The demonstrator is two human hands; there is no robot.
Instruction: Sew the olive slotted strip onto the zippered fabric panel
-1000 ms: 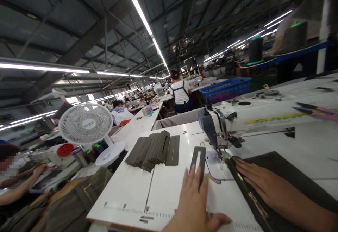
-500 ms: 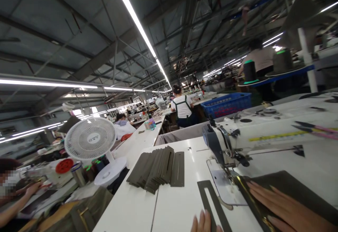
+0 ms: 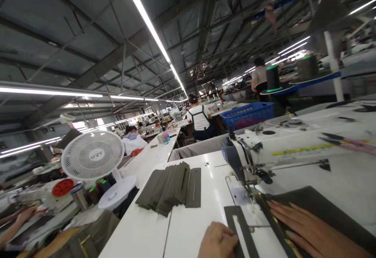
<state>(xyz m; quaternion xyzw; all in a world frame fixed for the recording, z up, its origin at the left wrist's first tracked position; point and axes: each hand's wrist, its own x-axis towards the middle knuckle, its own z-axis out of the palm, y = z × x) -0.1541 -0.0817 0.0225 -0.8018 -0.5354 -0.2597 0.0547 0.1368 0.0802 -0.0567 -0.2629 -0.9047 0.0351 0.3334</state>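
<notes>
Indoors, beneath long tubes of light (image 3: 148, 25) and a dark beamed roof (image 3: 96, 46), a sewing machine head (image 3: 237, 154) stands at a white tabletop (image 3: 141, 238) in a crowded workroom. In front of the machine head and slightly left, a person's left hand (image 3: 216, 242) meets the edge of a dark slotted strip (image 3: 246, 230), its fingers curled; whether that grip pinches the strip or merely rests against it cannot be told. The strip lies flat, its long slot showing the white beneath. To the right of the needle, the right hand (image 3: 305, 230) spreads flat on dark cloth (image 3: 320, 203), its grip unclenched. Gold-coloured trim (image 3: 279, 226) runs along the cloth from close by the needle toward the front.

Left of the machine head, a fanned pile of dark strips (image 3: 167, 187) covers part of the glossy surface, and a thin dark line runs forward from beneath it. Farther left stands a white fan (image 3: 93, 155). Right of the machine head, scissors (image 3: 335, 136) lie across a yellow measuring tape (image 3: 293, 151), with thread cones (image 3: 273, 78) raised behind them.

Beyond the machine head sit a person in a white top with dark straps (image 3: 199, 119) and, to that person's right, a blue basket (image 3: 246, 115). A co-worker's forearm (image 3: 19, 222) shows well to the machine head's left; another person (image 3: 260, 78) appears far behind it, to the right.
</notes>
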